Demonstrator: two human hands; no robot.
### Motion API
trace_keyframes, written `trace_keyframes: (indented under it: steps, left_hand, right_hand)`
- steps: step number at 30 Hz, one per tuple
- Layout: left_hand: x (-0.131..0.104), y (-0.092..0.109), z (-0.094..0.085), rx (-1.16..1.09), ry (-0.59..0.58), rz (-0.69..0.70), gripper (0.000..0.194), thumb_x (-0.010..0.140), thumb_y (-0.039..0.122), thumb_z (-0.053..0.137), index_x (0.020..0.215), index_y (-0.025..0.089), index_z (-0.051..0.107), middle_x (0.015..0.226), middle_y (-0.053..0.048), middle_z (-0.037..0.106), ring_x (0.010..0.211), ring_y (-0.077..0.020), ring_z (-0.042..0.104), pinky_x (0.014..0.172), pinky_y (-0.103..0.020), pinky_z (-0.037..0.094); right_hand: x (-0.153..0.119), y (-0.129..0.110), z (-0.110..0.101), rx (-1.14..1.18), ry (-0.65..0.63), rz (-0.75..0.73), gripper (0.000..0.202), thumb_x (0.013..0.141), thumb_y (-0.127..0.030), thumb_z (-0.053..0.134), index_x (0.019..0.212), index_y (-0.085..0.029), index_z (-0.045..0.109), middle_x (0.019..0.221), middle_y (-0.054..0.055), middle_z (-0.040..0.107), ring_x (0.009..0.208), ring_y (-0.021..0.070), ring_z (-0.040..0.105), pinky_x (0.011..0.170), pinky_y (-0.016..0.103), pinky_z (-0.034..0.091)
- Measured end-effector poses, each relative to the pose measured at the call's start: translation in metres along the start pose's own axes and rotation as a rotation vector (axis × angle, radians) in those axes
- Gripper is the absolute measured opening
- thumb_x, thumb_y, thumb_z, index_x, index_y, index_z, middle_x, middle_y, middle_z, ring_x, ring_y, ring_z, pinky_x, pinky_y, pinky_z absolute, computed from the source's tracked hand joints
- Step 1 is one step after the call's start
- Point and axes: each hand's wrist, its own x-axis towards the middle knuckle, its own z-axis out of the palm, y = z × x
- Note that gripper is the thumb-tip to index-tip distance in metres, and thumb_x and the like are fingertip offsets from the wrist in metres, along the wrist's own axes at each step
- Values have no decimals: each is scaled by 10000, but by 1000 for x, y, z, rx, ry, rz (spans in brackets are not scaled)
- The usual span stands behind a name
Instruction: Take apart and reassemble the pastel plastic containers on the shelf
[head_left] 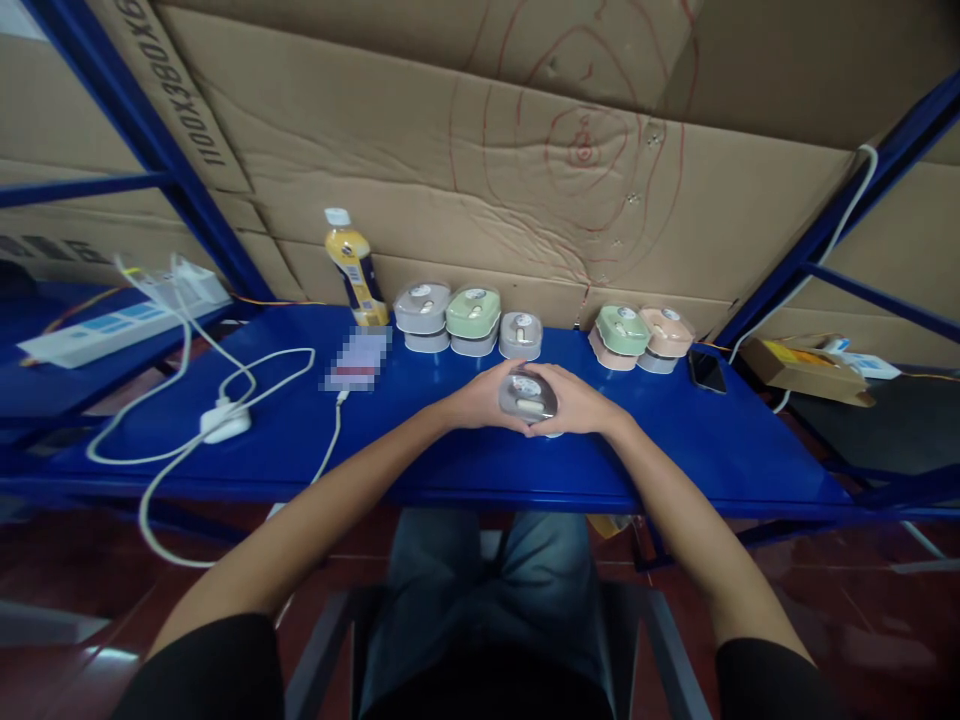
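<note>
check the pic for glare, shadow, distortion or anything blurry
Head view: wide-angle stretch seems to splay the blue posts; glare on the red floor, lower left; shadow on the cardboard, upper right; pixelation over the item by the bottle; print on the grey container between left hand and right hand too soft to read.

Light is moderate on the blue table [465, 470], with soft glare near its front edge and bright patches on its back left; the floor [315, 610] is dim, with a white reflection at lower left. Straight lines bend toward the edges; small print is soft, and one patch is pixelated.
</note>
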Motion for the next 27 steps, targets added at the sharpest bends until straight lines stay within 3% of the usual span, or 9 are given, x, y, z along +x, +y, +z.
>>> trace_keyframes:
  steps: [4, 9, 14, 16, 21, 27]
  left_hand:
    - [-19, -7, -6, -21, 14, 25, 1200, 605, 508, 978, 1607, 185, 402, 1568, -220, 558, 1442, -411, 565, 1207, -598, 447]
    - [-28, -8, -10, 96, 70, 8, 1118, 710, 445, 921, 1647, 197, 363, 1587, -196, 512, 1473, -389, 514, 1241, -575, 421]
    - [-30, -9, -12, 178, 40, 72, 488, 875, 425, 791, 1328, 249, 745, 1450, -122, 540, 1398, -308, 574, 1232, -475, 460]
    - [-30, -8, -12, 174, 51, 86, 381, 906, 429, 767, 1235, 240, 794, 1458, -126, 528, 1415, -309, 557, 1239, -474, 451]
    - [-29, -8, -19, 157, 87, 34, 348, 951, 460, 706, 1176, 216, 812, 1403, -140, 566, 1400, -325, 559, 1234, -498, 443]
    - [-28, -28, -31, 190, 200, -109, 359, 936, 499, 698, 1149, 226, 795, 1292, -110, 589, 1343, -315, 581, 1213, -504, 459]
  right_hand:
    - [4, -8, 10, -1, 33, -28, 950, 717, -561, 896, 1519, -220, 518, 1429, 165, 643, 1310, 367, 620, 1127, 567, 503]
    - [-7, 12, -6, 98, 150, 57, 810, 827, -582, 802, 1493, -212, 527, 1469, 156, 641, 1283, 336, 665, 1111, 519, 533]
    - [-20, 44, -25, -39, 95, 340, 898, 854, -624, 754, 1550, -139, 461, 1415, 227, 652, 1186, 367, 713, 1018, 548, 584]
    - [-23, 53, -29, -94, 62, 368, 903, 830, -596, 786, 1542, -138, 470, 1382, 226, 674, 1201, 390, 707, 1026, 571, 575]
    - [-24, 65, -31, -136, 87, 388, 928, 793, -560, 823, 1531, -121, 472, 1417, 239, 658, 1252, 400, 681, 1074, 562, 544]
    - [-27, 77, -29, -187, 65, 395, 895, 754, -567, 860, 1483, -159, 538, 1360, 204, 675, 1188, 377, 694, 1020, 543, 569]
